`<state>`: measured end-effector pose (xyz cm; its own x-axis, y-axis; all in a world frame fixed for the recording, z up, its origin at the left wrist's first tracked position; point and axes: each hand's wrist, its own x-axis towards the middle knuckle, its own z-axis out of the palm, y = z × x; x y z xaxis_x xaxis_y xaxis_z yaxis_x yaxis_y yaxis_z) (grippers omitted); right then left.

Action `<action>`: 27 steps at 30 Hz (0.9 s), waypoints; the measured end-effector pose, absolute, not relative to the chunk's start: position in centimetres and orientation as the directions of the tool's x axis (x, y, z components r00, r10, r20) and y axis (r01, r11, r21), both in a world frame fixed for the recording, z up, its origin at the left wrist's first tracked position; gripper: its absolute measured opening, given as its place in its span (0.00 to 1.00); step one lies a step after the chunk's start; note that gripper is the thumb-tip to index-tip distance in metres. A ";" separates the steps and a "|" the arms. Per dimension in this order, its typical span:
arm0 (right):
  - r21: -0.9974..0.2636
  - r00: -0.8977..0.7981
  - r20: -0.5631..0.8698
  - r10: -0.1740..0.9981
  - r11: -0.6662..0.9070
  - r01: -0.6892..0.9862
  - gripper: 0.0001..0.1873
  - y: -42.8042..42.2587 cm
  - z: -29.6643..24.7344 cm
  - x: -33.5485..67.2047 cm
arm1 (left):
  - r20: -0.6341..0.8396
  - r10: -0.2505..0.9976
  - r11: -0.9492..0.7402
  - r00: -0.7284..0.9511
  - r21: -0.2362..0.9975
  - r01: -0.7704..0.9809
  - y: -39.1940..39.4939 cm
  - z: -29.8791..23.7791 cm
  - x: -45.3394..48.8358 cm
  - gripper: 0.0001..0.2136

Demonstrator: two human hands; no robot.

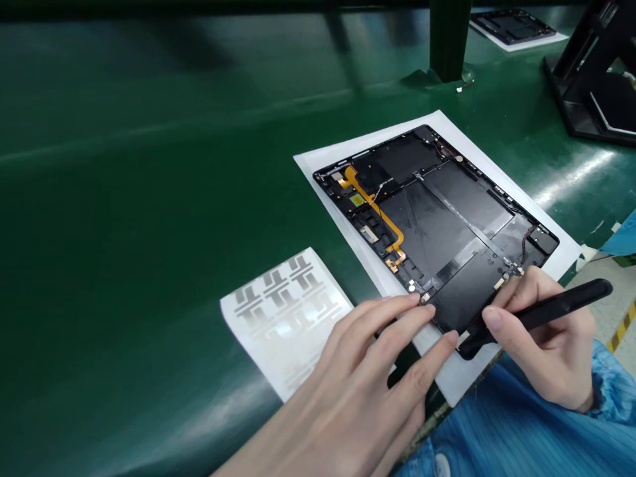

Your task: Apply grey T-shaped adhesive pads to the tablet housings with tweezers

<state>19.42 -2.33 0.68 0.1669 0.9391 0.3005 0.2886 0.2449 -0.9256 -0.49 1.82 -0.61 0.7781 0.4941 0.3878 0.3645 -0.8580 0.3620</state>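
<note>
On the far side of a glossy dark green bench mat [124, 165], a dark green post [450, 40] and an angular black stand [586, 73] rise, and beyond them a dark panel [511, 26] lies on its own white sheet. Right of centre, a white paper sheet [497, 177] lies at an angle, bearing an opened black tablet housing [432, 225]. Dark flat battery panels [427, 228] fill most of the housing, a thin metal strip [462, 218] crosses them diagonally, and an orange flex cable [377, 209] runs along the far-left side. Just left of the paper, a white backing sheet with grey printed shapes [285, 324] lies beside the left hand [368, 377], whose open, extended fingers [397, 315] rest on the housing's near corner. The right hand [546, 344], with a blue sleeve [611, 384] at its wrist, has its fingers closed around a black pen-shaped tool [541, 315], whose tip is at that same corner.
</note>
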 end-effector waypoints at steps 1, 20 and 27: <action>-0.927 0.169 0.300 0.939 0.245 0.283 0.13 -2.3 0.7 19.4 | 0.393 0.491 -0.860 0.777 0.360 0.362 1.8 -0.6 -0.4 0.16; -0.851 0.103 0.493 0.864 0.454 0.263 0.12 -2.4 -0.7 19.4 | 0.390 0.444 -0.884 0.807 0.339 0.322 1.7 -1.3 -0.4 0.18; -0.879 0.045 0.441 0.897 0.421 0.224 0.09 -2.4 -0.3 20.1 | 0.433 0.431 -0.895 0.792 0.318 0.313 2.0 -0.9 -0.5 0.17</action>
<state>20.11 -2.40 -0.34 0.0454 0.8965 0.4407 0.2237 0.4208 -0.8791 -0.49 1.99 -0.86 0.7918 0.4311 0.4326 0.3133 -0.8947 0.3182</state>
